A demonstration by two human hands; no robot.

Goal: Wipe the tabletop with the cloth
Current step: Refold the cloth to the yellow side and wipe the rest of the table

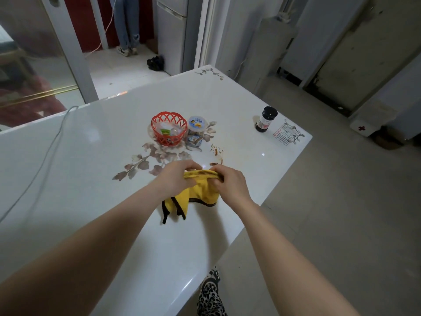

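Two hands meet over the near-right part of the tabletop (pixel 114 137), and I read everything from that shared grip outward. The tabletop, white and glossy with a printed flower pattern, spreads widest to the left of the grip and beyond it; its right edge lies just to the right.

The cloth (pixel 200 190), yellow with a dark border, hangs bunched between the hands, its lower corners trailing down toward me and, as far as I can tell, touching the surface. The left hand (pixel 175 179) is closed on the cloth's upper-left edge; the right hand (pixel 232 183) is pinched closed on the upper-right edge. I judge this two-handed hold serves to gather or fold the cloth into a pad before wiping starts.

Beyond the grip stand a red basket (pixel 169 128) and, just beside it, a clear jar (pixel 196 133). Well apart, far to the right, stands a dark bottle (pixel 266 119). A cable (pixel 45 156) crosses the surface far to the left.

Smallest and closest: brown spill marks (pixel 217 151) lie just beyond the right hand. I judge the cloth is held here because this stain is the first target.
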